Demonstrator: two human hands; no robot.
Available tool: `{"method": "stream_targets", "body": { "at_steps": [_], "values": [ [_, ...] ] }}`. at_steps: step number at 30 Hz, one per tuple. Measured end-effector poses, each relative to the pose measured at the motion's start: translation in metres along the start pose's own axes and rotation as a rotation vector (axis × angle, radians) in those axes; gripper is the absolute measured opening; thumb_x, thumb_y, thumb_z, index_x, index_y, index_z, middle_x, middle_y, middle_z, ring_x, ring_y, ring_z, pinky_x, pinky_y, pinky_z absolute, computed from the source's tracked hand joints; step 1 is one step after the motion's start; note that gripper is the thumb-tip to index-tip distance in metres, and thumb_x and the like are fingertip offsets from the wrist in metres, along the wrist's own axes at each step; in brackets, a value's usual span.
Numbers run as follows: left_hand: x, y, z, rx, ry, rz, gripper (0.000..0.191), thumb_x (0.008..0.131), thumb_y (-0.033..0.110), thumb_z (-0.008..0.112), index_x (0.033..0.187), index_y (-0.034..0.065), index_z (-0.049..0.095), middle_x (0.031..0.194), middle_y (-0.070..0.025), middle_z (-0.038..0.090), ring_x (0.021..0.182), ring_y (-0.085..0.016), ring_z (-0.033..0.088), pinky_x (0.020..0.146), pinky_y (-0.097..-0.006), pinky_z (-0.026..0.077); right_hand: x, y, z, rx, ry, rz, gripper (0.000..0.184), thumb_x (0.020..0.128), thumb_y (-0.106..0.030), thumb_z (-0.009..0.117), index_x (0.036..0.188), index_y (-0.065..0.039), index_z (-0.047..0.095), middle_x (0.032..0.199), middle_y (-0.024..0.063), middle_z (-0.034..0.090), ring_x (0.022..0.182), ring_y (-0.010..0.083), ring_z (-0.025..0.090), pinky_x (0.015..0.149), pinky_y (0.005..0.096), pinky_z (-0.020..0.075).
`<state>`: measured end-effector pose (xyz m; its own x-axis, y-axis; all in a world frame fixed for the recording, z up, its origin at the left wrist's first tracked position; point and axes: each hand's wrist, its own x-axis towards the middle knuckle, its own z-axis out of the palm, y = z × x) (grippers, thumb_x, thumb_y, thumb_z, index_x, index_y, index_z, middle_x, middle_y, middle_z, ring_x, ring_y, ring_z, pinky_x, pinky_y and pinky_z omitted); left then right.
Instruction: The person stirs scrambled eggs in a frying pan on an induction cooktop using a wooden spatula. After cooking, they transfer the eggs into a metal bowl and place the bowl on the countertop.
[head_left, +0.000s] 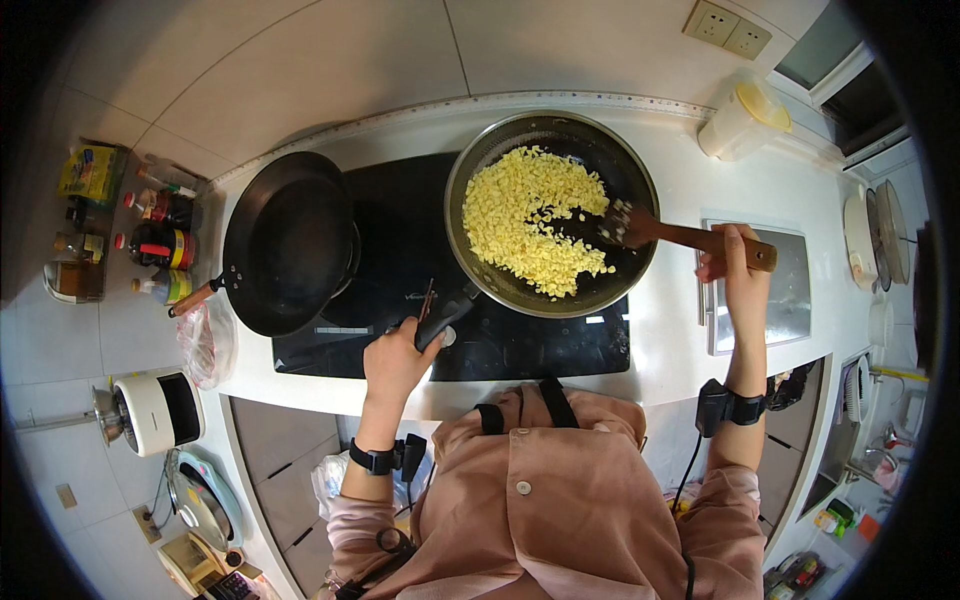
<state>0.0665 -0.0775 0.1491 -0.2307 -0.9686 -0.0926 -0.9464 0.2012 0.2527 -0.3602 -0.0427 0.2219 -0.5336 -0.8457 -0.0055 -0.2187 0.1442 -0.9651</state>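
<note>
My left hand (397, 358) grips the dark handle of a wok (637, 281) on the right side of the black glass cooktop (405, 217). Finely chopped yellow food, perhaps scrambled egg, (517, 217) lies in the wok, mostly over its left and middle part. In my right hand (739, 274) is a wooden spatula (694, 237); its blade rests in the wok at the right, with small food bits stuck to it. A dark frying pan (289, 244) with a wooden handle stands on the left of the cooktop, tilted.
Sauce bottles (161, 246) stand at the far left, near a plastic bag (201, 345). A lidded plastic pitcher (742, 120) is at the back right. A metal-topped panel (769, 292) lies right of the wok. The tiled wall (360, 60) rises behind the counter.
</note>
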Motion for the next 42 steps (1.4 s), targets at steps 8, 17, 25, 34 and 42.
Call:
{"method": "stream_targets", "body": {
  "at_steps": [8, 17, 25, 34, 42],
  "values": [
    [0.000, 0.003, 0.000, -0.001, 0.010, -0.005, 0.041, 0.081, 0.044, 0.070, 0.088, 0.0038, 0.063, 0.064, -0.0184, 0.064, 0.063, -0.038, 0.065, 0.054, -0.0433, 0.052, -0.015, 0.042, 0.055, 0.210, -0.161, 0.199, 0.030, 0.100, -0.028, 0.045, 0.100, 0.000, 0.057, 0.068, 0.0120, 0.063, 0.050, 0.0178, 0.062, 0.045, 0.0276, 0.0517],
    [0.001, 0.006, -0.003, 0.005, -0.026, -0.041, 0.042, 0.081, 0.045, 0.070, 0.089, 0.0043, 0.064, 0.066, -0.0197, 0.064, 0.065, -0.039, 0.065, 0.057, -0.0449, 0.052, 0.015, 0.002, 0.089, 0.227, -0.195, 0.030, 0.030, 0.101, -0.026, 0.049, 0.112, 0.000, 0.058, 0.076, 0.0111, 0.066, 0.065, 0.0181, 0.068, 0.056, 0.0255, 0.0550],
    [0.000, 0.008, -0.006, 0.007, -0.008, -0.019, 0.041, 0.081, 0.044, 0.070, 0.091, 0.0047, 0.065, 0.067, -0.0194, 0.065, 0.066, -0.039, 0.065, 0.059, -0.0450, 0.053, 0.033, -0.014, 0.128, -0.493, -0.743, -0.886, 0.037, 0.081, -0.006, 0.067, 0.117, -0.005, 0.062, 0.091, 0.0115, 0.063, 0.085, 0.0307, 0.063, 0.074, 0.0365, 0.0518],
    [-0.008, 0.013, -0.015, 0.039, -0.053, -0.041, 0.043, 0.082, 0.045, 0.068, 0.089, 0.0034, 0.064, 0.068, -0.0199, 0.065, 0.067, -0.038, 0.066, 0.060, -0.0448, 0.053, 0.001, -0.074, 0.040, -0.560, -1.052, -0.915, 0.033, 0.079, -0.007, 0.070, 0.112, -0.005, 0.064, 0.087, 0.0112, 0.062, 0.080, 0.0310, 0.063, 0.069, 0.0394, 0.0518],
    [-0.021, 0.012, -0.005, 0.021, 0.023, -0.011, 0.039, 0.082, 0.042, 0.070, 0.082, 0.0037, 0.060, 0.065, -0.0200, 0.064, 0.064, -0.039, 0.065, 0.057, -0.0453, 0.052, -0.045, -0.033, 0.050, -0.624, -0.919, -0.928, 0.034, 0.076, -0.009, 0.070, 0.109, -0.007, 0.065, 0.082, 0.0105, 0.061, 0.077, 0.0291, 0.064, 0.066, 0.0389, 0.0531]
  ]
}}
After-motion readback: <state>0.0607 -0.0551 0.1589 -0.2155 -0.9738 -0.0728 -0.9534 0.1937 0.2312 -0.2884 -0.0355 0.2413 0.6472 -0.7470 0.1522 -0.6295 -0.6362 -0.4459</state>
